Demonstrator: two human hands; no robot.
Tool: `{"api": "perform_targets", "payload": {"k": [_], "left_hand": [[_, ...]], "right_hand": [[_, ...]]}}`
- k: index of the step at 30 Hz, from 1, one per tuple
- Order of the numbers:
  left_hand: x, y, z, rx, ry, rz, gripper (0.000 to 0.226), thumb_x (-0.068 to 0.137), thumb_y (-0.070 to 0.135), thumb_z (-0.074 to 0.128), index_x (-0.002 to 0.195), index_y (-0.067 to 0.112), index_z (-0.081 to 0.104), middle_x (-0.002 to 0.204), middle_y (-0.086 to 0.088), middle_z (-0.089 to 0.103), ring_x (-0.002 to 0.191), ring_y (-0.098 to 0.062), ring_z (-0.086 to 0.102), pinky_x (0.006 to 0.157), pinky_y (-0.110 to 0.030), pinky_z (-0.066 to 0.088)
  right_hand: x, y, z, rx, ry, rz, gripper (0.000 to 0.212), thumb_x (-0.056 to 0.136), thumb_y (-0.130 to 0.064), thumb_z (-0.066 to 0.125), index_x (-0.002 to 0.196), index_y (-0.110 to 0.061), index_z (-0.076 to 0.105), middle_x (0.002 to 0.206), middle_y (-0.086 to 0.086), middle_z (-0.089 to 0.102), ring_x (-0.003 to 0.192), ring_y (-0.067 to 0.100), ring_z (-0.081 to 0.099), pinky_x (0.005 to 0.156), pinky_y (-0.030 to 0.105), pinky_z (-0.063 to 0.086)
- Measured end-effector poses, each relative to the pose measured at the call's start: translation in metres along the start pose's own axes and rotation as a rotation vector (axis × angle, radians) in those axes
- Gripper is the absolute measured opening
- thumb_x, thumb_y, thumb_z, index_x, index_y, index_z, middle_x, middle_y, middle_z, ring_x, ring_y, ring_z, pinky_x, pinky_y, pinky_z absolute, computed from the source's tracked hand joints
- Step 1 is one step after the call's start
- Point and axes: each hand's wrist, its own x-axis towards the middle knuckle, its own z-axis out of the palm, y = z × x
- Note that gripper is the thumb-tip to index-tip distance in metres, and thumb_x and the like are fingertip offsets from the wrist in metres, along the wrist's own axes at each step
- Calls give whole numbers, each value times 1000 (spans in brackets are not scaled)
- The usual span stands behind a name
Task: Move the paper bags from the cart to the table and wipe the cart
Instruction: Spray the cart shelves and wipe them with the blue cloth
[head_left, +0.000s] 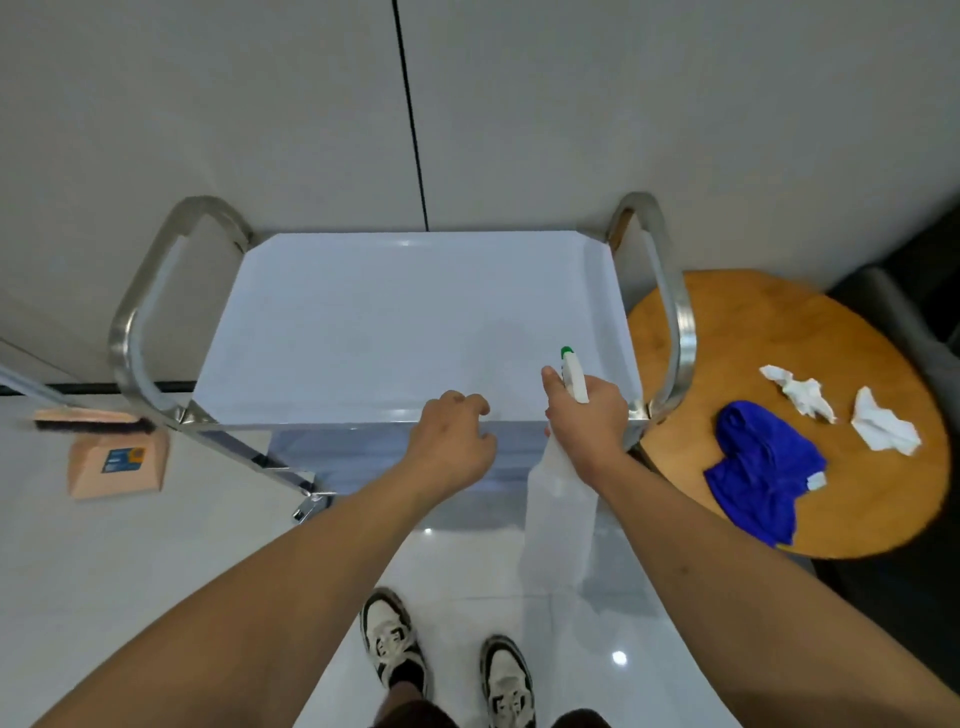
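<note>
Against a pale wall, the cart (363, 322) shows a bare white top. The right hand (587, 421) grips a spray bottle (558, 519) at its near edge; the left hand (452, 441) hovers loosely curled, holding nothing. 2 crumpled paper bags (800, 397) and a blue cloth (758, 467) lie on the round table (753, 322).

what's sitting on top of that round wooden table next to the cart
On the round wooden table lie a blue cloth and two crumpled white tissues. The cart's handle covers its left edge.
</note>
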Motion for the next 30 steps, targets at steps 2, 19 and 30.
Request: {"api": "perform_targets", "payload": {"k": [2,19,30], "left_hand": [[1,16,8,15,-1,15,45,99,30,54,142,19,50,147,-7,43,132,-26,42,103,-35,41],[12,-8,107,60,-109,23,43,96,28,60,136,15,56,138,-9,54,130,-28,47,103,-31,39],[73,-100,244,-55,94,54,36,98,24,58,134,19,58,138,-5,53,131,-25,42,107,-31,35]], "right_hand": [[6,5,-16,26,7,-11,46,87,-60,63,73,-17,64,69,5,67,69,26,68,71,51,60],[-19,113,6,266,-53,117,28,89,-44,72,80,-19,65,61,-1,60,60,21,64,68,53,59],[19,239,104,138,-10,-44,16,96,-35,65,84,-26,62,72,3,63,72,26,66,70,49,59]]}}
